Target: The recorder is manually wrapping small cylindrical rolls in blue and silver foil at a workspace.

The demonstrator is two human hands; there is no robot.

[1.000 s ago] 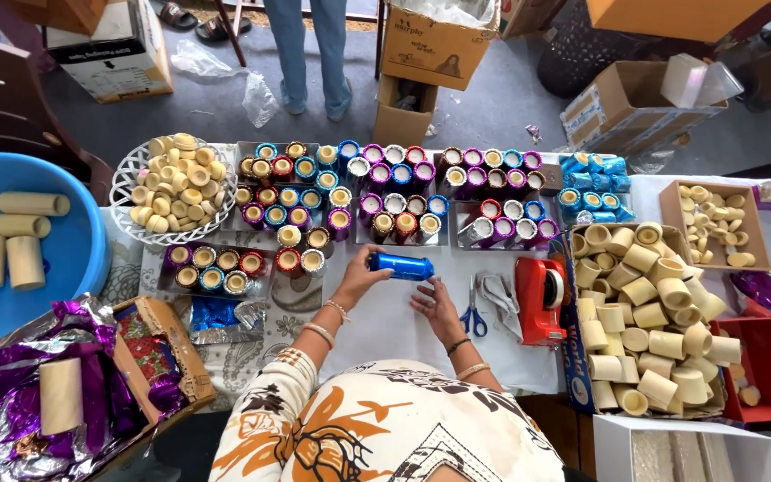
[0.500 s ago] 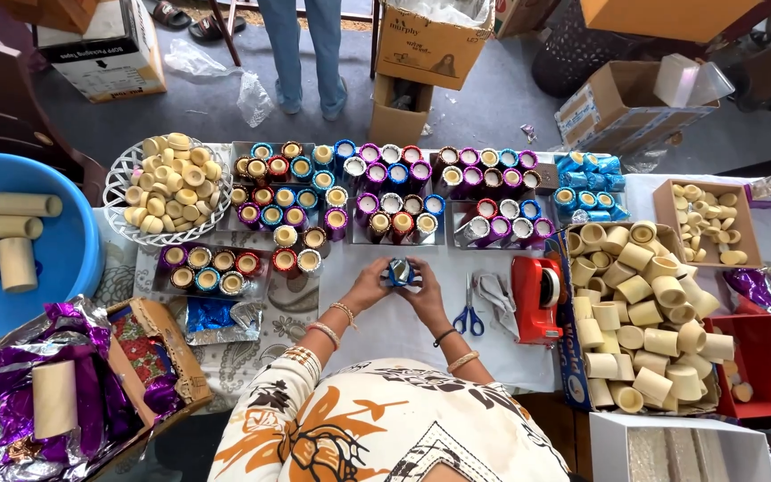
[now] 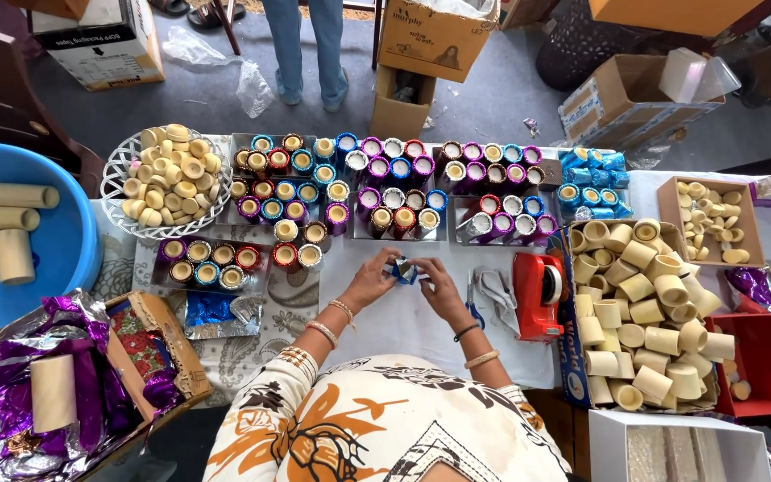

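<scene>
My left hand (image 3: 369, 282) and my right hand (image 3: 437, 284) meet over the white table (image 3: 403, 332), both pinching a small blue foil-wrapped cup (image 3: 405, 271) held end-on between the fingertips. Just beyond my hands stand rows of foil-wrapped cups (image 3: 385, 183) in blue, purple, red and gold on metal trays. A smaller tray of wrapped cups (image 3: 211, 261) lies to the left of my left hand. Scissors (image 3: 476, 302) and a red tape dispenser (image 3: 539, 295) lie right of my right hand.
A white basket of plain cream cups (image 3: 169, 183) sits at far left, a blue tub (image 3: 46, 268) with cardboard tubes beside it. A box of plain cups (image 3: 644, 312) is on the right. Purple foil (image 3: 11, 384) fills the lower left. A person's legs (image 3: 312, 45) stand beyond the table among cardboard boxes.
The blue piece was held sideways as a long cylinder above the table; now it is turned end-on and my hands have closed in around it, a little lower.
</scene>
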